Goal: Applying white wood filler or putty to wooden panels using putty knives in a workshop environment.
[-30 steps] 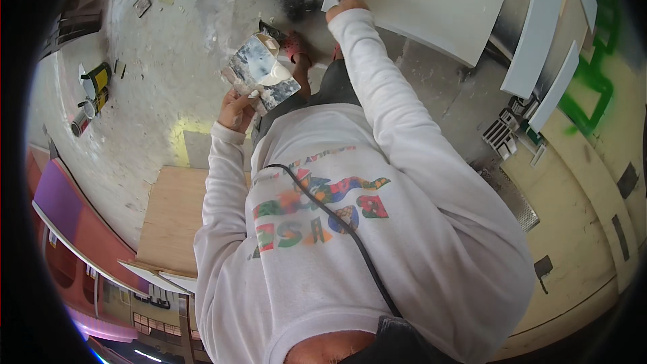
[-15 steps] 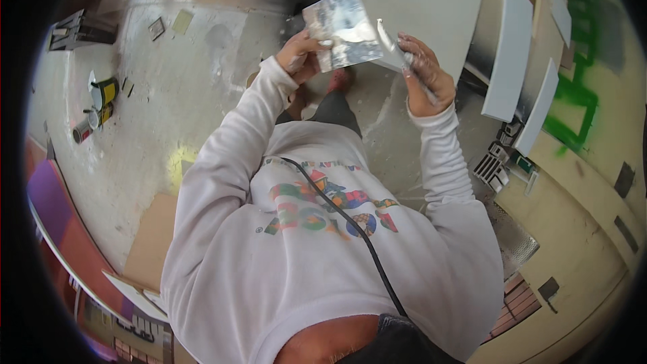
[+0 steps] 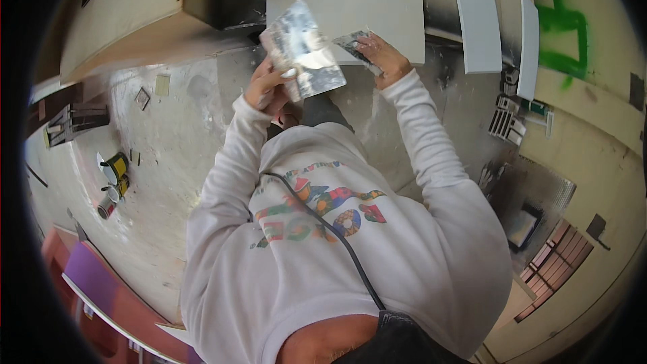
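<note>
My left hand (image 3: 264, 87) is closed on a thin, square metal plate (image 3: 311, 61), its fingers along the lower left edge. White paste lies smeared across the plate's shiny, stained face. A short way to the right, my right hand (image 3: 385, 57) grips a flat scraper (image 3: 352, 43), a thin grey blade flecked with white. The scraper's free edge points left toward the plate, with a gap between them. Both tools are held up in front of me, near the edge of a pale, flat panel (image 3: 344, 0).
A large brown box-like cabinet (image 3: 128, 23) stands far left. Paint cans (image 3: 116, 170) and a dark stool (image 3: 81, 121) are on the stained floor at left. Long white boards (image 3: 475, 17) stand at right, with grey plastic parts (image 3: 507, 118) nearby. A purple-and-red curved piece (image 3: 101, 276) lies lower left.
My right hand has turned, so the scraper shows its flat face rather than its edge and points left. The plate is tilted more. The view has shifted, bringing the brown cabinet further in.
</note>
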Demonstrator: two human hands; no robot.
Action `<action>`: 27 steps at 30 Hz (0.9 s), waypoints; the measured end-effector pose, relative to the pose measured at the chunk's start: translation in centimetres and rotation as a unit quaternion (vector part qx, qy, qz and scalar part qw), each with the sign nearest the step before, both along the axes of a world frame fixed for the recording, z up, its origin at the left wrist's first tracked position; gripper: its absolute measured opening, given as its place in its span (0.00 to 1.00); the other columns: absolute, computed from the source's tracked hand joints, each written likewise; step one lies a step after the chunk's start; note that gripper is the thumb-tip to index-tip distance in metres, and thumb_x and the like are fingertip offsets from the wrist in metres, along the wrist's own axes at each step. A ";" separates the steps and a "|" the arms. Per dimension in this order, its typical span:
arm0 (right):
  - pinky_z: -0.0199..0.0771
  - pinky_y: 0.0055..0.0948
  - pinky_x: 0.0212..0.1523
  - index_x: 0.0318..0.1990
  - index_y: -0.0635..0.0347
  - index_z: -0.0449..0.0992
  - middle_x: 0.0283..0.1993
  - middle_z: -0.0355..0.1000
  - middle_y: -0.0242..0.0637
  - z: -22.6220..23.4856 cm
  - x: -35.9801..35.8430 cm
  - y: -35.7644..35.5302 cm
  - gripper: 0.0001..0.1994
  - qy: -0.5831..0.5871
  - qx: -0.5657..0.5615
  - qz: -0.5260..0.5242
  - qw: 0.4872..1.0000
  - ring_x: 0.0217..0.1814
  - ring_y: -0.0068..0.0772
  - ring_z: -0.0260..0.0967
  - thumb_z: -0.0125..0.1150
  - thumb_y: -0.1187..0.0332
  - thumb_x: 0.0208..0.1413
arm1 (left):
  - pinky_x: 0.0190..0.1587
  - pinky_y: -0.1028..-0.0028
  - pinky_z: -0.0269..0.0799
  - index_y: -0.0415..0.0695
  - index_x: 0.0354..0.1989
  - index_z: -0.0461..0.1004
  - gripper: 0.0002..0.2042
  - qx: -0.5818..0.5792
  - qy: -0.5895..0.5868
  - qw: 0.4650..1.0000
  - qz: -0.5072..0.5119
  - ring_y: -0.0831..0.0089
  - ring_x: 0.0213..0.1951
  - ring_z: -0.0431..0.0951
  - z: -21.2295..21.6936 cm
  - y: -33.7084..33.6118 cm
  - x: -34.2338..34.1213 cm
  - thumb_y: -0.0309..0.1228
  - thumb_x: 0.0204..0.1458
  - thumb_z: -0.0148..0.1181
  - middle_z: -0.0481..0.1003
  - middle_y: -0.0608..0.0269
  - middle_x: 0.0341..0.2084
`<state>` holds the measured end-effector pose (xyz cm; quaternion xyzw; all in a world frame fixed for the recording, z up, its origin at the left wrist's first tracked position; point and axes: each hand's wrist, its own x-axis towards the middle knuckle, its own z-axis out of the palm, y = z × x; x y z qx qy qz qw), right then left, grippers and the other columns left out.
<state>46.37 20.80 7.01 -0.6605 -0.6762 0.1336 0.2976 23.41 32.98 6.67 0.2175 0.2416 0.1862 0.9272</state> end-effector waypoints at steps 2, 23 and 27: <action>0.58 0.26 0.54 0.43 0.59 0.69 0.45 0.66 0.41 -3.2 2.8 -0.7 0.26 -0.001 -0.055 -0.094 0.994 0.51 0.37 0.62 0.41 0.89 0.32 | 0.48 0.67 0.62 0.35 0.49 0.55 0.25 0.005 0.008 1.000 0.023 0.64 0.44 0.68 0.3 -0.2 -0.8 0.21 0.38 0.50 0.65 0.53 0.42; 0.58 0.28 0.51 0.48 0.47 0.65 0.49 0.63 0.38 -17.2 16.0 -3.3 0.15 -0.021 -0.553 -0.168 0.816 0.50 0.36 0.61 0.37 0.63 0.53 | 0.50 0.67 0.61 0.34 0.48 0.55 0.24 -0.047 0.123 0.987 0.087 0.63 0.46 0.66 -2.2 -2.0 -0.2 0.20 0.38 0.49 0.65 0.53 0.44; 0.53 0.29 0.54 0.48 0.46 0.66 0.53 0.60 0.38 -16.0 9.1 -8.7 0.17 -0.087 -0.519 -0.145 0.838 0.53 0.39 0.58 0.43 0.69 0.48 | 0.49 0.66 0.62 0.34 0.48 0.56 0.24 -0.044 0.080 0.993 0.073 0.63 0.46 0.66 -2.2 -1.7 -1.8 0.20 0.38 0.49 0.65 0.53 0.43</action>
